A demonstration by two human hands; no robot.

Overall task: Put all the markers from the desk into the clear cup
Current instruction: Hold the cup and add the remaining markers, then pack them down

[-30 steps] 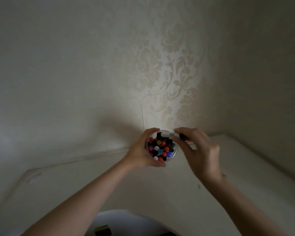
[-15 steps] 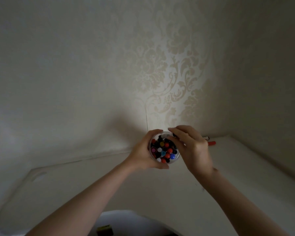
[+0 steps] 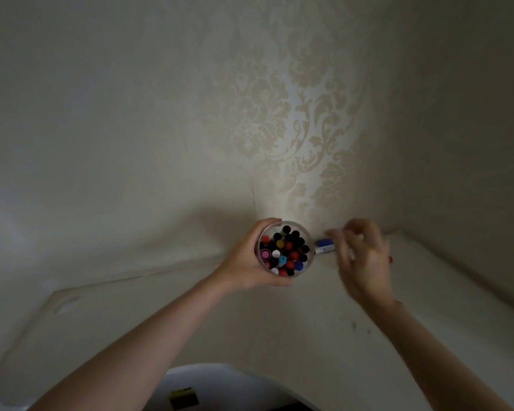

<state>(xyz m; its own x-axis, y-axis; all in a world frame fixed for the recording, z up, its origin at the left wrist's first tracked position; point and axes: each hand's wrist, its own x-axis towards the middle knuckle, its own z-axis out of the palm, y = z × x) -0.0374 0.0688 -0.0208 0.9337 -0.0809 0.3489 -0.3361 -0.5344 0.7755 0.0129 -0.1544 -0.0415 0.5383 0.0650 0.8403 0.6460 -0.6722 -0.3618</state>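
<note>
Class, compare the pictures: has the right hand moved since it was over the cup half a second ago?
Yes. The right hand has swung rightward off the clear cup, which the left hand holds, toward the blue-capped marker on the desk.

I saw red, black, pink, blue, yellow and white caps (image 3: pixel 285 251) in the clear cup (image 3: pixel 308 264); a blue-capped marker (image 3: pixel 325 245) between my hands; cream damask wallpaper (image 3: pixel 303 123); pale desk (image 3: pixel 250 321).

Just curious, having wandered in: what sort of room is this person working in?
Probably a home room, at a desk in a corner: damask-patterned wallpaper, a pale desk meeting two walls, and a clear cup packed with coloured markers.
</note>
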